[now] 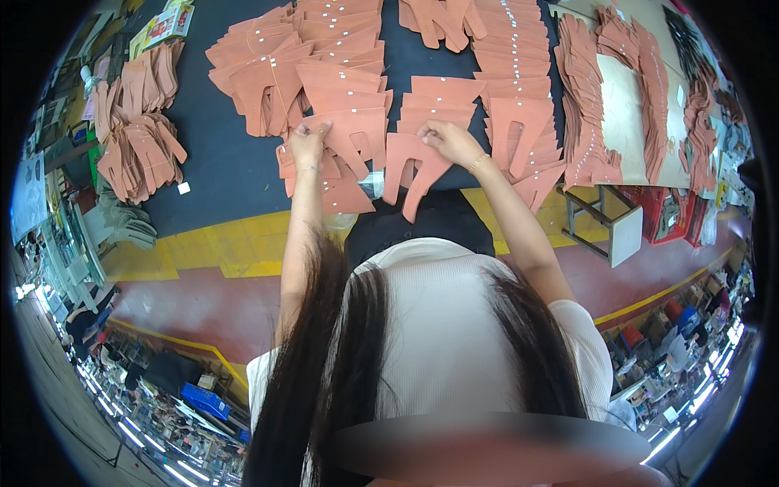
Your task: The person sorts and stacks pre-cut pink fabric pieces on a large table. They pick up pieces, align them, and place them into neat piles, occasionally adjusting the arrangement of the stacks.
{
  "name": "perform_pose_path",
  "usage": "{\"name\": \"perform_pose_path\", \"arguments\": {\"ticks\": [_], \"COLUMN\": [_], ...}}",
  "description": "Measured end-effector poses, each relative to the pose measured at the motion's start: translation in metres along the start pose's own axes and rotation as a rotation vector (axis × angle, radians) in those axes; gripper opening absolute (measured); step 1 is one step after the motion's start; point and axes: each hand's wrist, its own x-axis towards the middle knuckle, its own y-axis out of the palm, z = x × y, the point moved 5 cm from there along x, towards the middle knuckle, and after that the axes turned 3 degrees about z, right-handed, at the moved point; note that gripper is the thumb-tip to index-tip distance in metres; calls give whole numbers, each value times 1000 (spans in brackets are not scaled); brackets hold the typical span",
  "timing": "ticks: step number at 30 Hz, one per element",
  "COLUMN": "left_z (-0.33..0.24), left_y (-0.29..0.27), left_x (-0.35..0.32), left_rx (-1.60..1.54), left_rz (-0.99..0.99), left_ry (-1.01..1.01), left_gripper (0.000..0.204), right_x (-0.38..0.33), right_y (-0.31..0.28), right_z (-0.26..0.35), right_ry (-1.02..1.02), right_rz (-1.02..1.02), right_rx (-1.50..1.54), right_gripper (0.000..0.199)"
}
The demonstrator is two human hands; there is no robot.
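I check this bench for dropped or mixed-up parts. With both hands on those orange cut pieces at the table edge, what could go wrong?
The piece under the right hand hangs over the table edge; it may slide off. The left hand rests on overlapped orange cut pieces; lifting one could drag its neighbours and disturb the rows.

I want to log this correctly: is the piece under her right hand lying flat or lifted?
Flat, it appears: the terracotta cut piece lies spread on the dark table, right hand pressing its top edge.
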Motion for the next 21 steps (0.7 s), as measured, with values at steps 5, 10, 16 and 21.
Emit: {"name": "perform_pose_path", "arguments": {"ticks": [5,10,16,21], "left_z": [5,7,2,-1], "left_y": [-3,-2,1,1], "left_x": [5,8,1,5], "left_rx": [48,19,-13,-5], "left_rz": [-23,20,33,58], "left_ry": [2,15,-16,-13], "left_gripper": [24,25,23,25], "right_x": [16,16,0,-25], "right_y": [12,10,7,-64], "right_z": [-33,-27,-11,-33], "right_ry": [-46,-46,-117,43], "right_rz": [-139,-124,-327,-579], "right_rx": [-261,-392,-581,-617], "right_gripper": [13,12,17,18]}}
